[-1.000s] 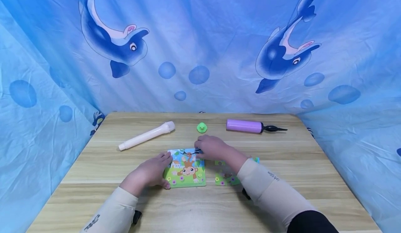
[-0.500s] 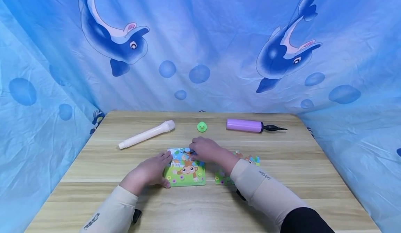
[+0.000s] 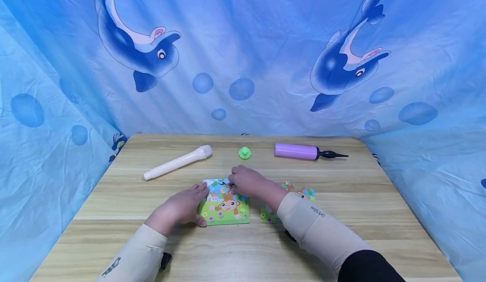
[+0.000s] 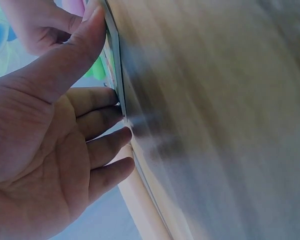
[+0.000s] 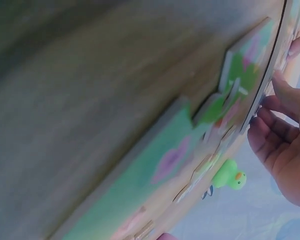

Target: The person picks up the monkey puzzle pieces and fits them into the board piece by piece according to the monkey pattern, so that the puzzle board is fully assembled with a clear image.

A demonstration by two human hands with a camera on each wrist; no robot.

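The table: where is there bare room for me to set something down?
The table is bare right of the pieces, below the pump; left of the left sleeve, below the white stick; and in front of the board, between the left sleeve and right sleeve. Mid-table is crowded: board and pieces lie close together.

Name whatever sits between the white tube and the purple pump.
In the head view, a green duck sits between the white tube and the purple pump, with bare wood on either side.
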